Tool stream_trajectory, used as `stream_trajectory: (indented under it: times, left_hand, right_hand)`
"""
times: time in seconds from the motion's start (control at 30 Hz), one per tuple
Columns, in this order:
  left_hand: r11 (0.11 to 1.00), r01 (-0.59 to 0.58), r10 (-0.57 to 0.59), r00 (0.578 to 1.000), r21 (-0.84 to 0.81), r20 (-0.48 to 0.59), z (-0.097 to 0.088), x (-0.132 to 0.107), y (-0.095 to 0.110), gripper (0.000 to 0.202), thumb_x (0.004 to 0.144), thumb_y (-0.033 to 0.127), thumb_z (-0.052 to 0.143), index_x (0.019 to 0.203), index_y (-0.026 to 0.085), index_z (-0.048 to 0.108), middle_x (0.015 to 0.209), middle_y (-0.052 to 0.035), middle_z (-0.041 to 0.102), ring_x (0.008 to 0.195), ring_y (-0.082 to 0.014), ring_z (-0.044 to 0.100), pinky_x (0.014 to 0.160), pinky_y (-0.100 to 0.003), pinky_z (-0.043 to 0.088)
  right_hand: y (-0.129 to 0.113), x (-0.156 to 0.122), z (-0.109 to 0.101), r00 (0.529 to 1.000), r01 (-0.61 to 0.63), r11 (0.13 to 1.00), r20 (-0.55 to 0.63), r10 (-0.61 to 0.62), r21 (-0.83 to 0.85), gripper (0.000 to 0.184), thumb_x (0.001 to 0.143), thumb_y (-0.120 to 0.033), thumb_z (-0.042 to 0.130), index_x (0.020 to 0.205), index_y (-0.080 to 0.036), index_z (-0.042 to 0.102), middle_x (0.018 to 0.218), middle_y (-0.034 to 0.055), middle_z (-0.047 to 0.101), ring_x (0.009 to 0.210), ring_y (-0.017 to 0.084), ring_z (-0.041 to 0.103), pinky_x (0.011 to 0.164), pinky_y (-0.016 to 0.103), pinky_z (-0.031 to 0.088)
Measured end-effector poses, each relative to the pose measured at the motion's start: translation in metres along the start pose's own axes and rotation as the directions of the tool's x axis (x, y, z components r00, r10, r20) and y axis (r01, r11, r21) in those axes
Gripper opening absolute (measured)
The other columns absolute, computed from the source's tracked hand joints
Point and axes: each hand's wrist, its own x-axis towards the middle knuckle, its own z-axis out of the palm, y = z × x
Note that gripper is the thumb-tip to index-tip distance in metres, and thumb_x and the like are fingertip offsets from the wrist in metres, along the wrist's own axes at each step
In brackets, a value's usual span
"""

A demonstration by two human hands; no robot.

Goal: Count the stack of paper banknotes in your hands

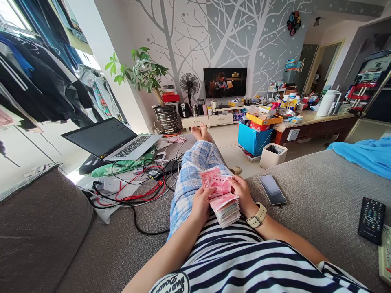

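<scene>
Red banknotes marked 100 (220,184) are held up over my lap, spread slightly apart. My left hand (201,203) is closed on them from the left, its thumb lying on their face. With fingers closed, my right hand (242,194) grips the upper right edge of the front note. Just below, a thick stack of banknotes (226,211) rests against my striped shirt, between both hands. A pale watch (257,215) is on my right wrist. Some fingers are hidden behind the notes.
On the sofa (308,203), a smartphone (272,189) lies right of my hands and a remote control (372,219) farther right. An open laptop (122,142) and tangled cables (143,191) lie left. Beyond stand a blue bin (255,138) and a cluttered table (317,120).
</scene>
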Motion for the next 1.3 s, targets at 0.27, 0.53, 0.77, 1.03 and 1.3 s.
stream_trajectory:
  times: [0.27, 0.53, 0.77, 1.03, 1.3]
  left_hand:
    - [1.000, -0.006, 0.005, 1.000, -0.022, -0.012, 0.000, 0.002, -0.001, 0.023, 0.063, 0.027, 0.075, 0.079, 0.014, 0.066, 0.077, -0.0066, 0.071, 0.065, -0.0190, 0.066, 0.069, -0.034, 0.052]
    - [0.991, -0.010, -0.009, 0.989, -0.131, -0.147, 0.003, 0.006, -0.001, 0.018, 0.070, 0.026, 0.068, 0.079, 0.011, 0.067, 0.075, -0.0067, 0.071, 0.066, -0.0169, 0.066, 0.072, -0.030, 0.053]
    - [0.992, -0.017, 0.000, 0.990, -0.122, -0.144, 0.003, 0.005, 0.000, 0.013, 0.068, 0.024, 0.066, 0.074, 0.012, 0.066, 0.069, -0.0051, 0.070, 0.060, -0.0162, 0.064, 0.070, -0.031, 0.054]
    - [0.994, -0.031, 0.019, 0.992, -0.104, -0.121, 0.003, 0.004, 0.000, 0.010, 0.068, 0.023, 0.066, 0.071, 0.013, 0.066, 0.069, -0.0040, 0.070, 0.065, -0.0176, 0.066, 0.072, -0.031, 0.054]
    - [0.996, -0.028, 0.020, 0.994, -0.080, -0.106, 0.003, 0.004, -0.001, 0.012, 0.066, 0.024, 0.066, 0.071, 0.014, 0.066, 0.067, -0.0030, 0.069, 0.062, -0.0166, 0.064, 0.070, -0.031, 0.054]
  right_hand:
    - [-0.001, 0.001, -0.001, 1.000, -0.006, 1.000, 0.009, 0.006, -0.011, 0.030, 0.085, -0.043, 0.059, 0.067, -0.021, 0.051, 0.064, -0.0021, 0.048, 0.058, 0.014, 0.040, 0.057, 0.027, 0.036]
    - [-0.010, -0.003, 0.001, 1.000, 0.002, 1.000, 0.030, -0.002, 0.014, 0.028, 0.085, -0.042, 0.059, 0.069, -0.021, 0.054, 0.062, -0.0023, 0.047, 0.056, 0.013, 0.038, 0.056, 0.027, 0.034]
    - [-0.013, -0.005, 0.003, 0.998, -0.043, 0.993, 0.047, 0.038, 0.112, 0.026, 0.082, -0.043, 0.063, 0.071, -0.021, 0.056, 0.061, -0.0027, 0.045, 0.054, 0.013, 0.037, 0.053, 0.027, 0.032]
    - [-0.013, -0.005, 0.004, 0.996, -0.072, 0.990, 0.061, 0.065, 0.119, 0.026, 0.081, -0.045, 0.062, 0.076, -0.021, 0.055, 0.064, -0.0019, 0.049, 0.055, 0.014, 0.040, 0.052, 0.026, 0.034]
    - [-0.016, -0.006, 0.004, 0.998, -0.035, 0.993, 0.055, 0.029, 0.115, 0.024, 0.083, -0.043, 0.060, 0.073, -0.022, 0.055, 0.065, -0.0015, 0.049, 0.058, 0.015, 0.042, 0.056, 0.027, 0.036]
